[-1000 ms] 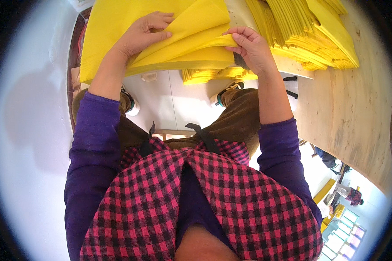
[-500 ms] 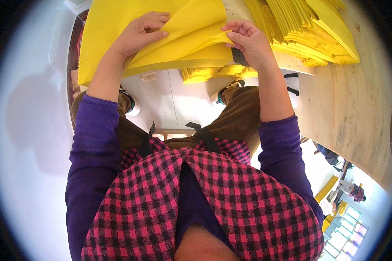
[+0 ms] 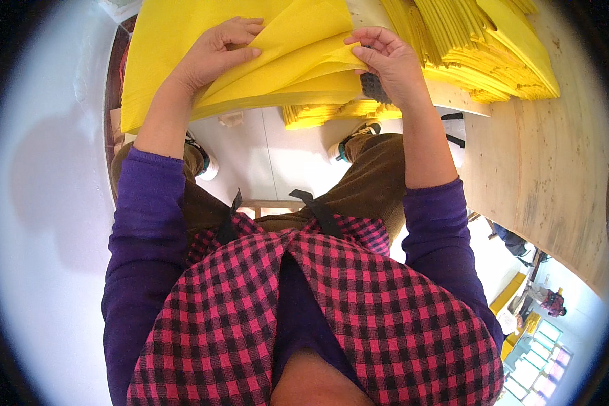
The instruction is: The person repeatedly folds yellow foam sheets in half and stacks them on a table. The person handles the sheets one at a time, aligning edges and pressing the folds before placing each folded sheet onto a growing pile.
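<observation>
A wide stack of thin yellow felt-like sheets (image 3: pixel 176 47) lies at the top of the view. Its top sheet is partly lifted and folded over in loose layers (image 3: pixel 298 61). Across the left part of that sheet rests my left hand (image 3: pixel 220 54), palm down, thumb apart from the fingers and touching the fold. My right hand (image 3: pixel 388 61) pinches the right edge of the lifted sheet between thumb and fingers. Exactly how many layers it holds is hidden.
Piles of folded yellow pieces (image 3: pixel 480 54) lie on the wooden table (image 3: pixel 534 162) at right. More yellow pieces (image 3: pixel 325 114) sit below the stack's front edge. A white wall (image 3: pixel 47 203) stands close on the left. Another person (image 3: pixel 553 301) is far off at lower right.
My right hand has shifted very slightly, and the edge of the sheet it pinches has flexed a little. My left hand stays in place.
</observation>
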A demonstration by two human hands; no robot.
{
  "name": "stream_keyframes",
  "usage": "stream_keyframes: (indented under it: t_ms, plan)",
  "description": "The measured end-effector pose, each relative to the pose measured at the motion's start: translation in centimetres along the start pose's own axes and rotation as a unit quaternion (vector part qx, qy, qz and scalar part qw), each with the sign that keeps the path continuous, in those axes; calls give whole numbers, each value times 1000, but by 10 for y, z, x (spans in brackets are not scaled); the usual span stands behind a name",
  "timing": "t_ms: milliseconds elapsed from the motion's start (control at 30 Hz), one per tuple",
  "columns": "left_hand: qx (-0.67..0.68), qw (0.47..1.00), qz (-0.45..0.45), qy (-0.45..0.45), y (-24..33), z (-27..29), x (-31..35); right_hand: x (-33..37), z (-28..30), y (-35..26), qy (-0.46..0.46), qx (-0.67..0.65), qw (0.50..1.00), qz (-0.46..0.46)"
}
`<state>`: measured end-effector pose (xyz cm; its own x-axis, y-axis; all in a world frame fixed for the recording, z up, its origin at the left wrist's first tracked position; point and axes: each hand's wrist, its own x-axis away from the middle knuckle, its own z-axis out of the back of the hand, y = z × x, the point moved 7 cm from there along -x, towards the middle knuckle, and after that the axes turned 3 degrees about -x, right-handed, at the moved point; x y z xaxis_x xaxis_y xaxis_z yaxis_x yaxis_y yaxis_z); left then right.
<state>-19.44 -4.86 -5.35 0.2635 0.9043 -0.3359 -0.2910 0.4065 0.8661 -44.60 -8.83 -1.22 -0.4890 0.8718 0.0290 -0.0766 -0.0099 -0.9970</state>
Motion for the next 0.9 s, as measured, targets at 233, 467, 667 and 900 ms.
stream_keyframes:
  t_ms: [233,467,667,900]
  plan:
    - [-29,1000,0,-7,0,1,-1,-4,2,0,16,-15,1000,9]
    - [-15,1000,-5,-6,-1,1,0,-5,0,2,17,-49,999,-1]
    - [-6,1000,-5,-6,-3,1,0,-6,-1,7,20,-51,998,-7]
    - [-15,1000,-6,-6,-3,1,1,-7,-2,7,36,-43,998,-11]
